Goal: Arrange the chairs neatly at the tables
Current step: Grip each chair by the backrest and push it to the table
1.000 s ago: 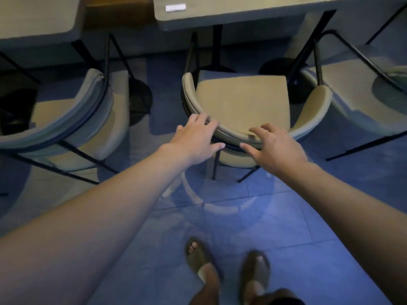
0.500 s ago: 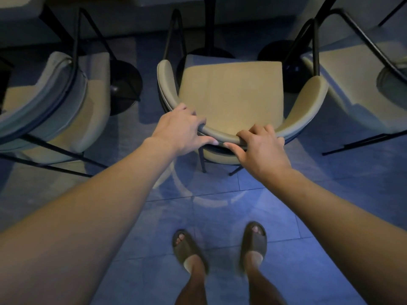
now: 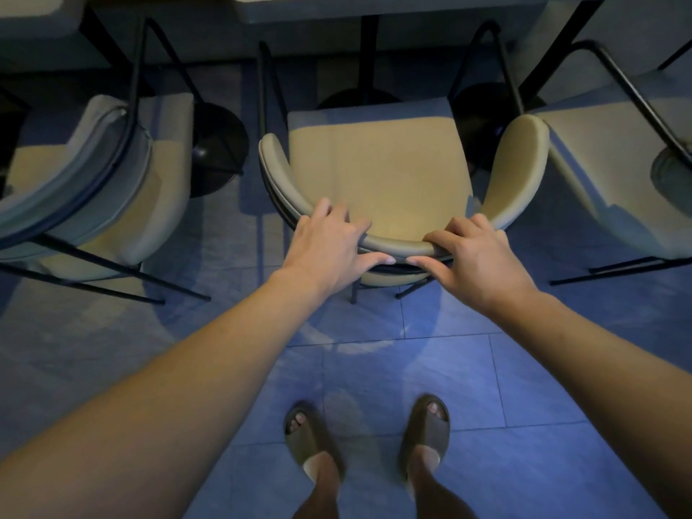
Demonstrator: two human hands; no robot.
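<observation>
A beige padded chair (image 3: 378, 174) with a curved backrest and thin black legs stands in front of me, its seat facing a grey table (image 3: 374, 7) at the top edge. My left hand (image 3: 329, 249) grips the backrest's left part, fingers over the top and thumb underneath. My right hand (image 3: 475, 256) grips the backrest just right of the middle in the same way. The chair's front legs stand by the table's round black base (image 3: 355, 97).
A second beige chair (image 3: 112, 174) stands turned at an angle to the left, a third chair (image 3: 614, 174) to the right. Black round table bases (image 3: 221, 144) sit between them. My feet in sandals (image 3: 427, 428) stand on blue-grey floor tiles behind the chair.
Both hands went from resting on the backrest to gripping it. The chair and the floor now look closer and lower in view, and the table top has slid to the upper edge.
</observation>
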